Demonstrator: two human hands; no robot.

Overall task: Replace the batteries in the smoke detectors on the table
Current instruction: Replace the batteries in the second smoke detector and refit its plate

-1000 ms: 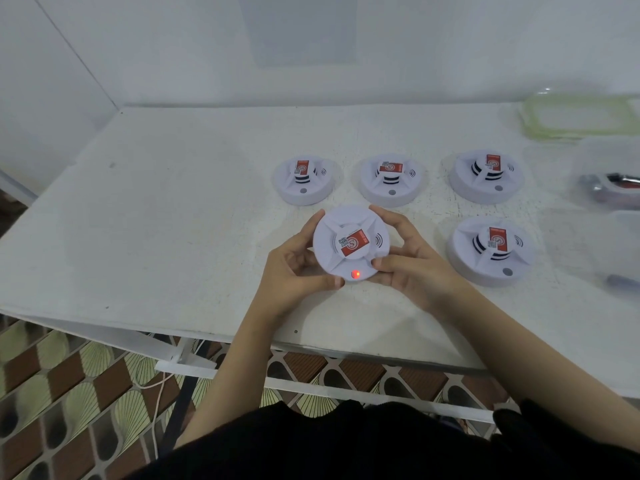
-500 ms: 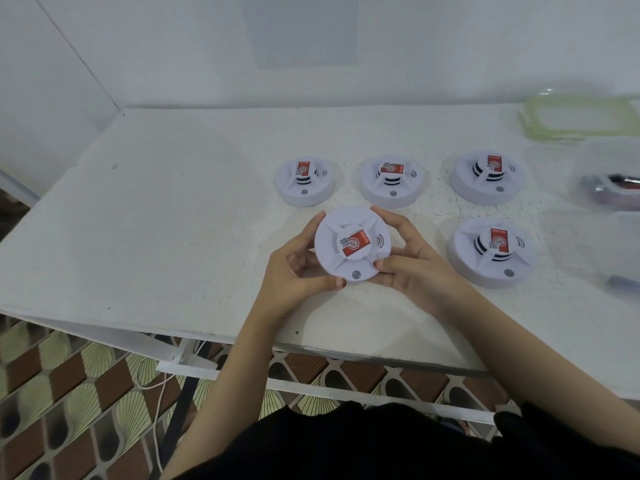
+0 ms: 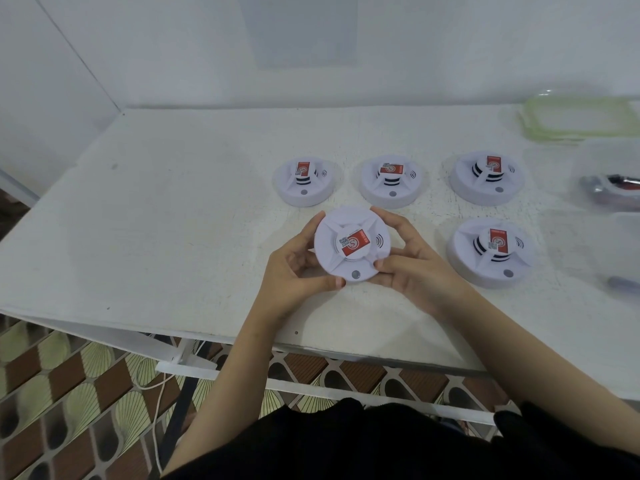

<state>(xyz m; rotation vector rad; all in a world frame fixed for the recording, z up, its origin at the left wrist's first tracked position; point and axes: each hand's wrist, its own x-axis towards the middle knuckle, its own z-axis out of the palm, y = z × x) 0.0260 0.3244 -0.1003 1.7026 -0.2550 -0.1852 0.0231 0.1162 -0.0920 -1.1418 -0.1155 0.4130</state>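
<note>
Smoke detector (image 3: 352, 250) face-up, gripped at its rim between your left hand (image 3: 291, 277) and right hand (image 3: 414, 268) fingers; likely next: twist base off.

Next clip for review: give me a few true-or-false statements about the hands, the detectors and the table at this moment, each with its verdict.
1. The left hand and the right hand together hold one smoke detector. True.
2. Its indicator lamp glows red. False: it is unlit and grey.
3. To its right another detector rests on the table. True.
4. The green-rimmed lid lies at the table's left edge. False: it lies at the far right.
</note>
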